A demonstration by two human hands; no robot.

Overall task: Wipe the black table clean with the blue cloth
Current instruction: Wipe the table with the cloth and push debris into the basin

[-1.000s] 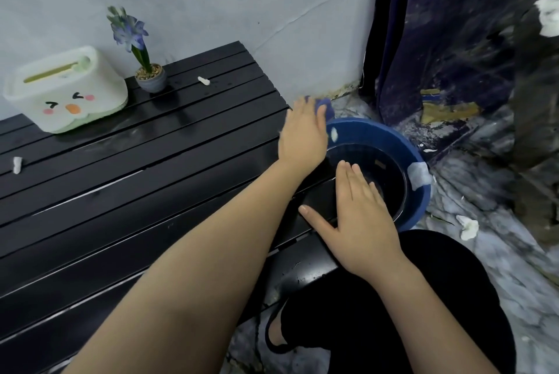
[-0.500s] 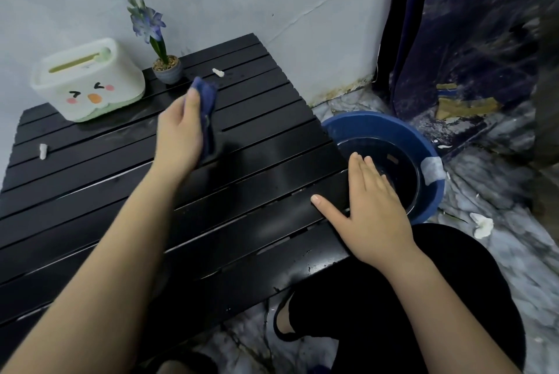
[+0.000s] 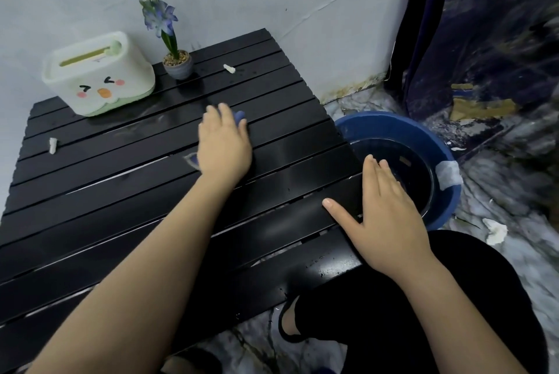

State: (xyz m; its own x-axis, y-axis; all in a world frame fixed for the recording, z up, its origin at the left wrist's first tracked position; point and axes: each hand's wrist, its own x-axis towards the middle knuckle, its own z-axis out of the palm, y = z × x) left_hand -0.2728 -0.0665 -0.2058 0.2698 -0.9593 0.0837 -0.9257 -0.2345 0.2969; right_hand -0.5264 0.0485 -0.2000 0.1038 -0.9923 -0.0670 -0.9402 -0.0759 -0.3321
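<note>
My left hand (image 3: 224,146) presses flat, fingers straight, on the soft, limp blue cloth (image 3: 239,116) beneath them; right hand (image 3: 384,210) spread, steadying the black table (image 3: 127,192).

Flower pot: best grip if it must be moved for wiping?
Grip the flower pot round its grey bowl, low, coming from the front right. The tall stem and bloom block a top grasp, the tissue box stands close on its left, and the wall is behind.

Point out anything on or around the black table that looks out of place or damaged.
Two white scraps lie on the black table: one near the flower pot, one at the left edge. More white scraps litter the floor. The blue basin has a white patch on its rim, possibly a repair.
</note>
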